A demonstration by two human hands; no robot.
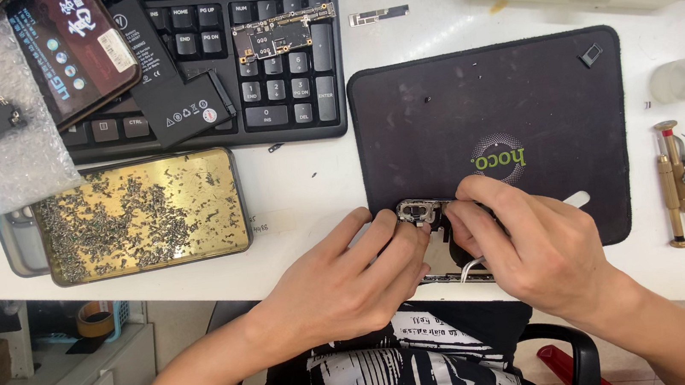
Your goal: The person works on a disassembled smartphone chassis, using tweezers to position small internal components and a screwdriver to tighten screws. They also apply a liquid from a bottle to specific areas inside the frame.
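Both hands close on an opened phone frame [431, 234] at the near edge of the black mat [522, 112]. The left hand [344, 283] clasps its left side, fingers curled over the camera end. The right hand [530, 253] pinches the right side, a white tool handle [577, 199] poking out past its knuckles. Left of the grip sits a gold tray of screws [143, 213]; beyond it, a keyboard [260, 73] carrying a circuit board [281, 32].
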